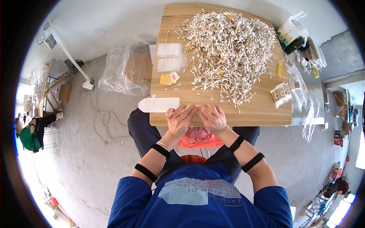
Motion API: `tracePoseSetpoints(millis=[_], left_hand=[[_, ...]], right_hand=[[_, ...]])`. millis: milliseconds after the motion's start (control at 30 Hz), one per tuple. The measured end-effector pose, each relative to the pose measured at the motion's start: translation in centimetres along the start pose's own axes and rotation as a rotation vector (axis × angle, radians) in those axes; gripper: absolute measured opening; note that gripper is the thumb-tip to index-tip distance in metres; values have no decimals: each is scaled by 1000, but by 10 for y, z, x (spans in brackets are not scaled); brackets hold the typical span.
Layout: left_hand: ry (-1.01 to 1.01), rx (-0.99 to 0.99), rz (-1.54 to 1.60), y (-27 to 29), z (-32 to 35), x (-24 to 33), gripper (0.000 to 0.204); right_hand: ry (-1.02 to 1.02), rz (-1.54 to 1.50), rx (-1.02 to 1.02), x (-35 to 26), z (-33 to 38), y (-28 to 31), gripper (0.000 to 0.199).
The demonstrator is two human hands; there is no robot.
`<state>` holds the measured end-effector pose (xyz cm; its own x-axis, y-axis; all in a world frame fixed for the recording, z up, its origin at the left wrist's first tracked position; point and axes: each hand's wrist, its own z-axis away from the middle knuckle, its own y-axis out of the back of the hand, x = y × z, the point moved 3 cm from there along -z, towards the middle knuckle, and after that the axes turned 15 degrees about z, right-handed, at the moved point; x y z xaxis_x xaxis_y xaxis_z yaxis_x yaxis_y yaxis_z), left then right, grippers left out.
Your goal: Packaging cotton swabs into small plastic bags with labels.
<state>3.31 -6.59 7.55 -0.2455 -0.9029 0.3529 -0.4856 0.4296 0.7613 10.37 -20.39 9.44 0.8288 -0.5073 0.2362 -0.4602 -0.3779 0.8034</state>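
A big heap of cotton swabs (228,49) covers the far half of a wooden table (266,114). My left hand (179,119) and my right hand (213,118) rest side by side at the table's near edge, fingers curled together over a small bundle of swabs (197,107) held between them. A clear plastic pouch (159,104) lies just left of my left hand, hanging over the table edge. Small yellow packets (169,78) and a stack of clear bags (169,57) lie further back on the left.
Filled swab packs (281,93) sit at the table's right edge. A large plastic-wrapped box (127,70) stands on the floor to the left. Bags and clutter (300,38) crowd a side surface at right. Another person (28,133) is far left. An orange bag (199,138) lies on my lap.
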Motion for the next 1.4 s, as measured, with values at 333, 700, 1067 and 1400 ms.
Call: tracePoseSetpoints(millis=[333, 700, 1067, 1400], left_hand=[[52, 12, -56, 17, 1, -8, 31], [69, 23, -69, 14, 3, -13, 33], [74, 31, -23, 17, 4, -16, 31], [66, 62, 71, 16, 0, -20, 29]], right_hand=[[-20, -68, 1, -7, -11, -2, 25], [-19, -99, -32, -11, -16, -4, 29], [26, -29, -34, -16, -20, -4, 22], [-117, -248, -92, -7, -14, -12, 20]])
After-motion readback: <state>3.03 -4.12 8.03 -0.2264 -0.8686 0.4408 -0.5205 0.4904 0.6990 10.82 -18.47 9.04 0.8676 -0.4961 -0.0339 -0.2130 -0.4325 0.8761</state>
